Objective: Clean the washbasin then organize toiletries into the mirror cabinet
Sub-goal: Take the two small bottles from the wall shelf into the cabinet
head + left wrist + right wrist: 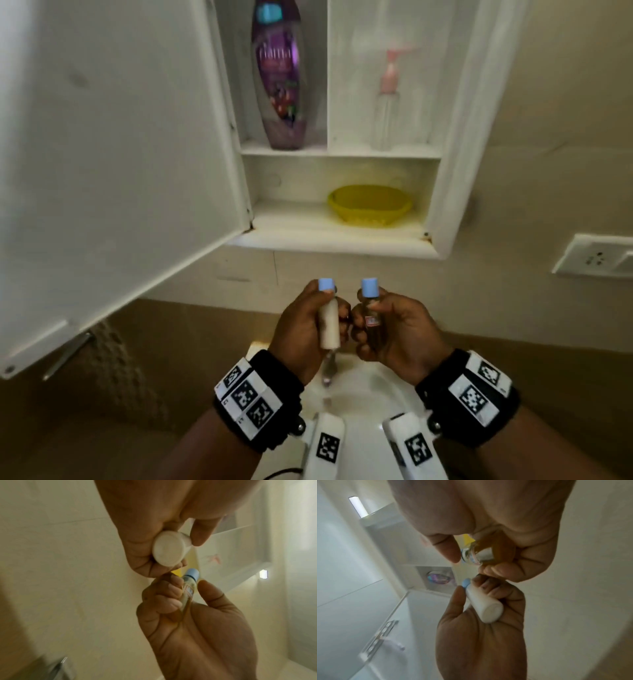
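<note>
My left hand [301, 325] grips a small white bottle [329, 323] with a blue cap, held upright. Beside it, my right hand [404, 329] grips a small clear bottle [372, 317] of amber liquid, also blue-capped. The two hands nearly touch above the washbasin [370, 387], below the open mirror cabinet [442, 192]. The left wrist view shows the white bottle's base [169, 549] in curled fingers, with the clear bottle [188, 588] below it. In the right wrist view the clear bottle [479, 555] is at the top and the white bottle [485, 607] lower down.
The cabinet door [120, 154] swings open to the left. A purple bottle [279, 75] stands upper left, a pink pump bottle [388, 99] upper right, a yellow soap dish [370, 205] on the lower shelf. A tap [329, 368] runs into the basin. A wall socket [596, 257] is at right.
</note>
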`<state>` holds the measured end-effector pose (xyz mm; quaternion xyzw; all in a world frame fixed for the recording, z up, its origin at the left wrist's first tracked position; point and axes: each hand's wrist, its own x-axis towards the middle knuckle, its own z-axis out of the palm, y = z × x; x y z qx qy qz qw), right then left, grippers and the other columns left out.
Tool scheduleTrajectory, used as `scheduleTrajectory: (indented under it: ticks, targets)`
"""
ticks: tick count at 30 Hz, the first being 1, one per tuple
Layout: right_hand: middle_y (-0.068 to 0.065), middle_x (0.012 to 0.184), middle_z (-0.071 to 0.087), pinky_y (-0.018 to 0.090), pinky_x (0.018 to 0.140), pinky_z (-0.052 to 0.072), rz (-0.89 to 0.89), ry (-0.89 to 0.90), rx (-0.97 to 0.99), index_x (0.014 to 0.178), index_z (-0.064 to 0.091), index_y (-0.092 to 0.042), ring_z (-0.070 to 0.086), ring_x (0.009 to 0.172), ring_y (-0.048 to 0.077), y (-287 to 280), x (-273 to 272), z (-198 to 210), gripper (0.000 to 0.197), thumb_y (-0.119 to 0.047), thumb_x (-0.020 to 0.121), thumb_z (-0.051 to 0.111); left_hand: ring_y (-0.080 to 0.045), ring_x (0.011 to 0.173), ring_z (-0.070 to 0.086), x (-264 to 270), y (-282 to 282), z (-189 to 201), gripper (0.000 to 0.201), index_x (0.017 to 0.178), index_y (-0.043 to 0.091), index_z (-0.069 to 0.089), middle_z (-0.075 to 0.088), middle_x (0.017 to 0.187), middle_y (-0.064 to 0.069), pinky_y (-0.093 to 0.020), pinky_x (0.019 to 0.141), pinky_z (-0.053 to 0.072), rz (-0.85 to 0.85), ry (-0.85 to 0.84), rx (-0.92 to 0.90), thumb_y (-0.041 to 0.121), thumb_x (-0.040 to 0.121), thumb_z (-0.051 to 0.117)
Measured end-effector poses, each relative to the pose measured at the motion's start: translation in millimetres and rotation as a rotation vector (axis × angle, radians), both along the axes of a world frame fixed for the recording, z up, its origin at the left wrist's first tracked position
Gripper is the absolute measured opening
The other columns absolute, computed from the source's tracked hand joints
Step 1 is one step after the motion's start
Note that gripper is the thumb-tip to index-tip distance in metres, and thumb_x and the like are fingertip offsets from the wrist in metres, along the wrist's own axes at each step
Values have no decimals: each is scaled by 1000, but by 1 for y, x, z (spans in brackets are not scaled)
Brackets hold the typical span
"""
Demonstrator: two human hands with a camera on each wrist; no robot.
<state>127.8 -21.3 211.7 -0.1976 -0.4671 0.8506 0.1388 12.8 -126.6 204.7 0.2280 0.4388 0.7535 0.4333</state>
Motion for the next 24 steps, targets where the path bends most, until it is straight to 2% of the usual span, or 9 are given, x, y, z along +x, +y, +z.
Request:
scheduleTrajectory:
  ticks: [2, 5, 10, 13, 16, 18, 20, 22, 24]
  targets:
    - [8, 71, 52, 28, 56, 36, -62, 83, 106, 96, 54, -17, 47, 57, 21, 3, -8, 29, 28, -18, 68, 57, -19, 58, 49, -11, 6, 29, 14, 103, 10, 53, 54, 78, -11, -29, 55, 40, 48, 159, 111, 22, 97, 57]
    - [9, 74, 55, 31, 56, 40, -95, 268, 280, 112, 53, -13, 51, 61, 21, 2, -21, 75, 32, -19, 81, 59, -18, 65, 54, -25, 12, 81, 25, 112, 15, 61, 61, 88, -6, -31, 60, 45, 82, 343, 224, 31, 93, 62]
    - [-1, 80, 60, 33, 67, 43, -195, 407, 604, 106, 64, -22, 50, 72, 17, -2, -37, 153, 18, -30, 90, 62, -12, 75, 66, -46, 14, 171, 27, 122, 22, 62, 70, 98, 1, -30, 64, 57, 170, 513, 324, 32, 98, 57]
    - [-1, 81, 60, 34, 66, 41, -333, 417, 817, 106, 69, -24, 50, 70, 17, -2, -49, 200, 15, -28, 93, 64, -12, 74, 64, -55, 16, 217, 16, 113, 22, 65, 69, 90, 2, -30, 65, 58, 235, 559, 384, 24, 98, 63]
    - [1, 83, 68, 23, 56, 44, -526, 422, 978, 113, 71, -17, 59, 67, 12, -2, -60, 251, 20, -25, 96, 66, -15, 68, 56, -69, 18, 254, 17, 102, 16, 65, 61, 78, -3, -30, 59, 50, 358, 671, 481, 15, 88, 73]
    - [3, 79, 69, 16, 48, 42, -622, 442, 1058, 113, 70, -9, 58, 57, 4, -2, -69, 285, 21, -21, 96, 67, -15, 69, 61, -76, 18, 278, 13, 98, 17, 69, 67, 78, -2, -33, 63, 53, 456, 722, 493, 14, 86, 74]
    - [3, 75, 69, 16, 48, 45, -668, 461, 1150, 107, 69, -6, 58, 51, 1, -2, -80, 317, 18, -18, 94, 70, -12, 66, 63, -82, 19, 300, 9, 95, 14, 72, 70, 76, 2, -32, 65, 56, 536, 736, 494, 7, 90, 72]
    - [-2, 78, 72, 22, 57, 52, -728, 451, 1309, 102, 70, -13, 66, 59, 2, 4, -92, 342, 19, -25, 89, 76, -7, 61, 61, -93, 24, 314, 2, 90, 16, 73, 70, 73, 9, -27, 63, 53, 655, 784, 431, 16, 89, 74]
    - [-7, 82, 75, 24, 66, 56, -828, 330, 1501, 101, 73, -20, 71, 72, 5, 9, -103, 362, 24, -38, 85, 77, -6, 66, 67, -106, 31, 323, 13, 91, 24, 74, 74, 76, 12, -26, 67, 55, 796, 828, 331, 34, 83, 76]
